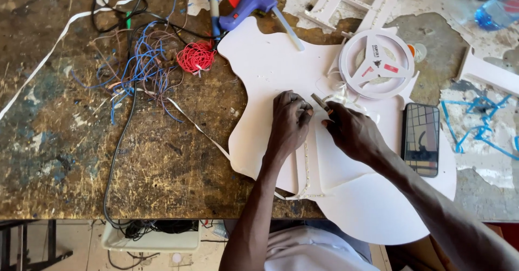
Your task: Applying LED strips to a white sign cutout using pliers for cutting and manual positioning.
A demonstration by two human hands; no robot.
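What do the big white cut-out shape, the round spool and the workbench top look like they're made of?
White shape: probably foam board or plastic sheet; matte, flat, with cleanly cut curved edges. Spool: looks like moulded white plastic, smooth, with open spokes. Bench top: likely wood or board, worn brown and scratched, spattered with old paint. The left hand presses on the shape; the right hand holds a small tool.

white cutout board (281, 65) flat on counter (65, 157), overhanging near edge; thin white strip (306, 165) lies along its middle.
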